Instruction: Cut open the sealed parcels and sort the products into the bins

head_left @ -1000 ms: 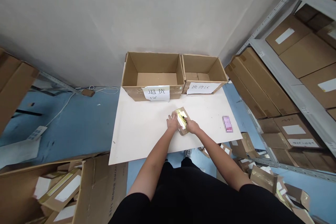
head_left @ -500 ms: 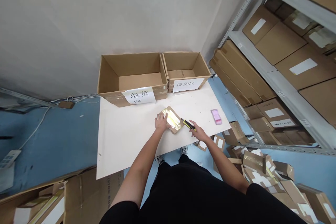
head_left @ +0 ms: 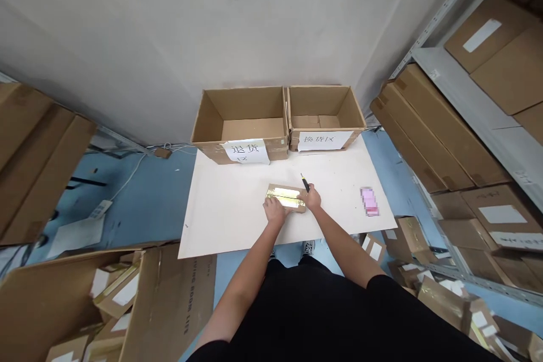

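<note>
A small cardboard box point(head_left: 285, 193), with shiny tape and a white label on top, lies flat on the white tabletop point(head_left: 229, 198). My left hand point(head_left: 275, 210) is closed on its front left edge. At the box's right end, my right hand point(head_left: 313, 198) grips a black and yellow utility knife point(head_left: 305, 182), whose tip points up and away from the box. Fingers of that hand also touch the box top. Whether the blade is out is too small to tell.
Behind are two open cartons with paper signs, a left one point(head_left: 241, 153) and a right one point(head_left: 324, 140). A blurred pink item point(head_left: 369, 202) lies on the table's right. A big carton point(head_left: 146, 294) of parcels stands front left; shelving point(head_left: 458, 90) with boxes is at right.
The small box has turned so its long side runs left to right. My right hand has moved in against it, the knife tip now pointing upward. The view has swung left.
</note>
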Demonstrator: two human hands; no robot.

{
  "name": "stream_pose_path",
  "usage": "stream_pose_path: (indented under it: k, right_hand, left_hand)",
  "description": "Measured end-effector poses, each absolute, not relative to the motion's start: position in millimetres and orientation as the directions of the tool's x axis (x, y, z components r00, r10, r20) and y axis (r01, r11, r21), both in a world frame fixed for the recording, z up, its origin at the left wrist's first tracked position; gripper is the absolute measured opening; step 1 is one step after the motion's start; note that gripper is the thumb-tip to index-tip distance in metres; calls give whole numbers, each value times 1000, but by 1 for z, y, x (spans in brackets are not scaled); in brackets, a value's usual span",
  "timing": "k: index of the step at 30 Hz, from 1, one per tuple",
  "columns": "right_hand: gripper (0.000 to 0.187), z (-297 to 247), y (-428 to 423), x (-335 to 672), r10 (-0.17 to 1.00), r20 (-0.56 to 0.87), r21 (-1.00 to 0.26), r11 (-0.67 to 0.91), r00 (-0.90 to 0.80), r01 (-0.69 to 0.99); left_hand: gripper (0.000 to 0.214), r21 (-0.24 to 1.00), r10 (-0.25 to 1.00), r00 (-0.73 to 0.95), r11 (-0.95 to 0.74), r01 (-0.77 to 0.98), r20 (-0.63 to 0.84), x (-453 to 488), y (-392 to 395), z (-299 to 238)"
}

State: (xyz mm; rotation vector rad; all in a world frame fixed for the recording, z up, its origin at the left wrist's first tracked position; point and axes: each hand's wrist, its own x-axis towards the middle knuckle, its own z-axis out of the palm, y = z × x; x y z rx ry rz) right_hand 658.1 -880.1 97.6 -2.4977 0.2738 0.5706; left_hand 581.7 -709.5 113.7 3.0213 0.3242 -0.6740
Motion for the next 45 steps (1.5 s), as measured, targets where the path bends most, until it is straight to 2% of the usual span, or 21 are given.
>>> stream_pose_path:
  k: [3,5,7,9,11,15,21,28,33,35,38,42,45]
  right_hand:
    - [72,95,-884,668,9,-440,-554,-790,898,-264]
    - [59,94,-895,669,25,-432,-655,-696,901,-294]
    - [40,96,-911,663,16,-435,-759,-545,900,-357]
    - [31,98,-929,651,30,-458,-819,-403,889,-408]
    - [31,100,-944,637,66,-511,-818,-343,857,-462]
    - [35,100,-957,615,110,-605,-757,-388,789,-526]
    - [28,102,-952,611,109,-614,-736,-437,782,-517]
    - [29,112,-951,602,177,-650,-749,-315,739,-583]
    - [33,110,-970,586,231,-670,-735,-337,706,-588]
    - [35,108,-974,583,170,-647,-752,-304,744,-584]
    - [40,103,-956,582,-29,-613,-752,-288,790,-594]
    - [53,92,-902,592,-145,-585,-640,-522,798,-564]
    - [65,88,-868,615,-226,-553,-561,-611,802,-559]
  left_hand:
    - [79,62,27,905,-996,59,-425,589,-703,114]
    - [75,127,-84,877,-992,-27,-474,597,-698,113]
    - [74,156,-122,839,-987,-45,-530,602,-696,110]
    - [74,148,-106,828,-989,-28,-551,604,-696,108]
    - [75,138,-85,834,-990,-10,-545,603,-698,106]
    - [76,135,-68,847,-991,5,-527,601,-703,105]
    - [75,122,-76,853,-992,-14,-517,601,-703,106]
    - [72,117,-75,855,-993,-16,-514,601,-702,103]
    - [72,119,-78,860,-993,-20,-505,600,-703,105]
    - [73,127,-83,866,-992,-22,-494,604,-702,109]
    - [85,150,-92,880,-988,-23,-465,615,-694,116]
    - [113,136,-73,863,-991,-6,-499,630,-683,124]
    - [106,74,20,859,-995,67,-511,625,-679,124]
